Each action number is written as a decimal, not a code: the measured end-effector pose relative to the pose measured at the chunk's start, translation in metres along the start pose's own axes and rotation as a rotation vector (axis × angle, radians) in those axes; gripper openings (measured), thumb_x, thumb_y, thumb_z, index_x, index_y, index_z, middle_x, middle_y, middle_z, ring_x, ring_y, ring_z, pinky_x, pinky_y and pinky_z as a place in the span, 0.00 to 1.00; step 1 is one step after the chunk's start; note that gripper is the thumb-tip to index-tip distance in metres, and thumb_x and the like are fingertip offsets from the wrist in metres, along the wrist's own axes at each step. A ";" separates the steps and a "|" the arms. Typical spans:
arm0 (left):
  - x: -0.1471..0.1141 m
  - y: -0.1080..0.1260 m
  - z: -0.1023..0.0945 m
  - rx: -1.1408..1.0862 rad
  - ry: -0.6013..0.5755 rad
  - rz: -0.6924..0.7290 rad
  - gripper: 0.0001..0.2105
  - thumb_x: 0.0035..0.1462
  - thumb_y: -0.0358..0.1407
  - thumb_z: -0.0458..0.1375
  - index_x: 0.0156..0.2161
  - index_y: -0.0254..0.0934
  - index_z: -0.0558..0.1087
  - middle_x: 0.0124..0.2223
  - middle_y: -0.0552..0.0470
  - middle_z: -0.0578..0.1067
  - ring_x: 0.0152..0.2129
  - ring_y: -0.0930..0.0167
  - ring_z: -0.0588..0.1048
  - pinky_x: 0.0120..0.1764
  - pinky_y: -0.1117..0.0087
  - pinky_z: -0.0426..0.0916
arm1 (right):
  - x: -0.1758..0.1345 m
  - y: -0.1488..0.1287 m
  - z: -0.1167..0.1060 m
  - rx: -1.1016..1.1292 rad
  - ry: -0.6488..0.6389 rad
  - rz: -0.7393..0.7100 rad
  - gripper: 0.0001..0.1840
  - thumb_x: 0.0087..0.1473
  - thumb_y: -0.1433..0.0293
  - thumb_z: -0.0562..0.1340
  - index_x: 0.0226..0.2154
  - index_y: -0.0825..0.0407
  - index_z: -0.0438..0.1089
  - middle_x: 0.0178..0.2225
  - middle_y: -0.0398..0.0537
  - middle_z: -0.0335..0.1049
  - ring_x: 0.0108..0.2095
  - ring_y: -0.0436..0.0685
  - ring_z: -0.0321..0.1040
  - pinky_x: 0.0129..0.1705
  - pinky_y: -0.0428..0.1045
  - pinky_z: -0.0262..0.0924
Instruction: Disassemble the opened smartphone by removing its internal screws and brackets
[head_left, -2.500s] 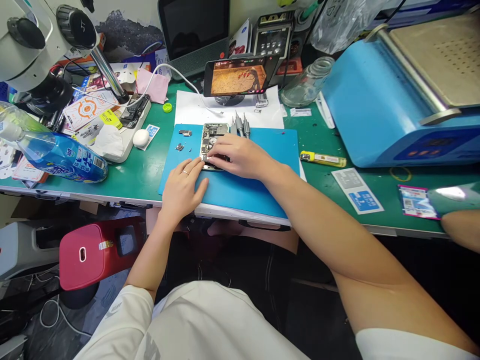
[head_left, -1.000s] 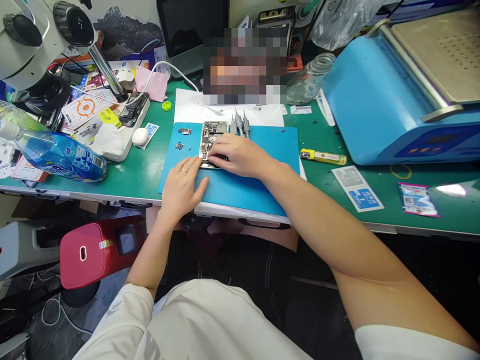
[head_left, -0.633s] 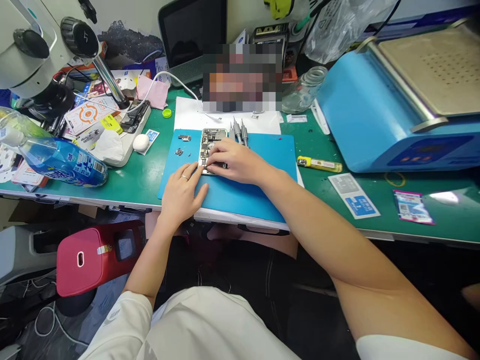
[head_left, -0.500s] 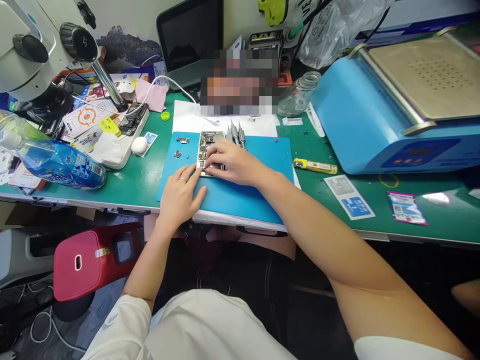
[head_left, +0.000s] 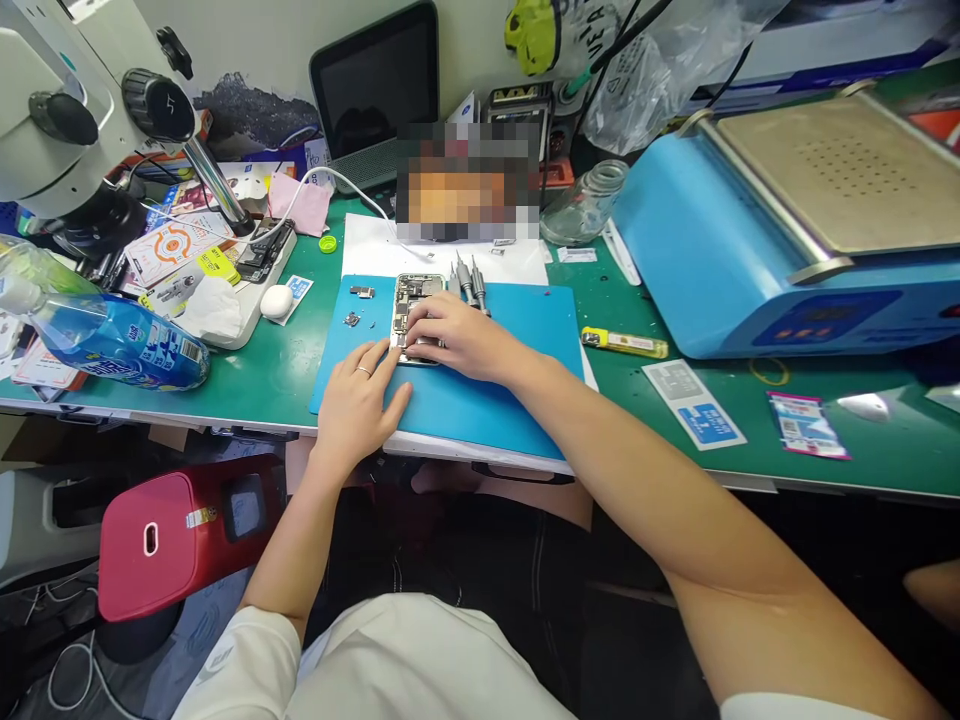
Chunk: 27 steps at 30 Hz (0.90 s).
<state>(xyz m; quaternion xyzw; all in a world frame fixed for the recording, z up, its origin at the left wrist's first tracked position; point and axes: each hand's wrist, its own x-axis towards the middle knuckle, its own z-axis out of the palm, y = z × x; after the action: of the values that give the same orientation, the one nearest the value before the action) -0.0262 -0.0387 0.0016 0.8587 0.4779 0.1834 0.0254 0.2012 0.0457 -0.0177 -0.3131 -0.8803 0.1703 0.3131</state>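
Observation:
An opened phone lies on a blue mat, its inner board and small parts exposed. My left hand, a ring on one finger, rests flat on the mat with its fingers stretched out. Those fingertips touch the phone's lower left edge. Over the phone's right and lower part bends my right hand, fingers curled down and drawn together at its inside. Whatever they pinch is hidden beneath them. Several screwdrivers lie just beyond this hand. Small loose parts sit on the mat left of the phone.
At the left stand a microscope and a blue bottle. A blue machine with a metal plate occupies the right. Between it and the mat lie a yellow cutter and a printed card. A glass jar stands behind.
The whole view has shifted slightly, with the bench appearing a little lower. Both hands keep to their places at the phone; the right fingers have moved only slightly.

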 end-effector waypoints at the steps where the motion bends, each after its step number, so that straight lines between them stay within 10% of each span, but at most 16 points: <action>1: 0.000 0.000 0.000 0.004 0.000 0.003 0.24 0.75 0.42 0.54 0.69 0.33 0.69 0.69 0.41 0.73 0.66 0.53 0.70 0.64 0.51 0.69 | 0.000 -0.001 -0.001 -0.004 -0.008 0.001 0.09 0.68 0.64 0.63 0.39 0.49 0.78 0.46 0.56 0.76 0.49 0.66 0.69 0.53 0.62 0.67; 27: 0.000 0.000 0.000 0.000 -0.005 -0.002 0.24 0.75 0.43 0.53 0.68 0.34 0.69 0.69 0.40 0.72 0.66 0.53 0.70 0.64 0.51 0.69 | 0.002 -0.007 -0.002 0.039 -0.024 0.039 0.12 0.69 0.62 0.61 0.38 0.49 0.78 0.45 0.57 0.76 0.49 0.66 0.69 0.53 0.62 0.66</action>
<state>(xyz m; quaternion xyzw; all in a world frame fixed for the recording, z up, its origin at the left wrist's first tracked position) -0.0265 -0.0387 0.0017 0.8587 0.4786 0.1811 0.0270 0.1982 0.0418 -0.0122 -0.3217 -0.8743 0.1973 0.3053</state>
